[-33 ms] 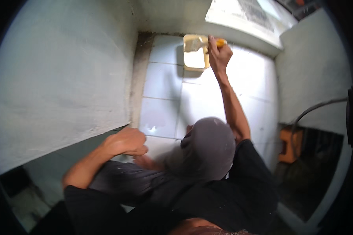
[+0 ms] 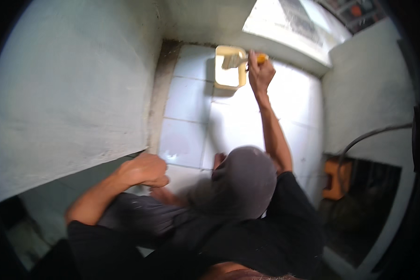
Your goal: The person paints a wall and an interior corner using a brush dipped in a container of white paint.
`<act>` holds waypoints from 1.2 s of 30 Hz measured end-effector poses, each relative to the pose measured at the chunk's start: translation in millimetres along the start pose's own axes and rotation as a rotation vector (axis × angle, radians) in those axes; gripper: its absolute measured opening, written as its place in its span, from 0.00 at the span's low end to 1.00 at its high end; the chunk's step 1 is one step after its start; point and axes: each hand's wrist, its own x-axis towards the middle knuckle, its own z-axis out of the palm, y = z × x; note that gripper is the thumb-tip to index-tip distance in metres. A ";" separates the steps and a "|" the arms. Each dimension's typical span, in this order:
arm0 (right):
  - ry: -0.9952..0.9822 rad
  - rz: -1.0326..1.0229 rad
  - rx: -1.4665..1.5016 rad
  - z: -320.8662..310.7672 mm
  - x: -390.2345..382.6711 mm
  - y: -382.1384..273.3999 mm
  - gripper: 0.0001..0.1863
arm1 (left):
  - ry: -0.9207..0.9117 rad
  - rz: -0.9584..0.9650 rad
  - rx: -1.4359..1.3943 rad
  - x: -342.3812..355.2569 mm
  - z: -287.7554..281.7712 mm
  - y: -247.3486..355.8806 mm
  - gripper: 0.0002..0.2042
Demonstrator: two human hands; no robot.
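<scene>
My right hand (image 2: 261,73) reaches far forward and is closed round a paintbrush (image 2: 235,60) with a yellow-orange handle. The brush's pale bristles point left, over a cream-yellow rectangular tub (image 2: 230,87). Inside the tub is bright white stuff that looks like paint. From this view I cannot tell whether the bristles touch it. Beside my bent left knee, my left hand (image 2: 147,169) hangs with its fingers curled in. Nothing shows in it, though the inside of the palm is hidden.
Pale floor tiles (image 2: 184,98) lie under the tub, glaring white at right. A grey-white wall (image 2: 70,93) rises close on the left, another (image 2: 364,88) on the right. An orange block-like object (image 2: 337,178) and a dark cable (image 2: 371,132) are at right. My bent knee (image 2: 247,177) juts up mid-view.
The whole scene has shifted slightly left and down in the view. Over the tub, the brush's bristles sit a little lower relative to its far rim and show more plainly.
</scene>
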 end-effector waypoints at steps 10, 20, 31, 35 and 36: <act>-0.182 -0.165 -0.255 3.2 -11.3 54.8 0.15 | -0.014 -0.187 -0.035 21.6 -1.2 4.9 0.18; -0.309 -0.334 -0.455 14.2 -10.2 58.9 0.14 | -0.065 -0.241 -0.073 31.9 11.1 -11.4 0.18; -0.262 -0.420 -0.533 -4.1 17.3 60.3 0.14 | 0.048 0.003 0.004 32.0 4.5 -0.7 0.21; -0.256 -0.323 -0.530 -1.1 14.7 68.9 0.15 | 0.008 -0.011 0.016 25.3 -13.5 12.0 0.18; -0.262 -0.286 -0.524 0.7 12.1 72.0 0.15 | 0.019 -0.002 0.020 24.6 -15.7 13.8 0.18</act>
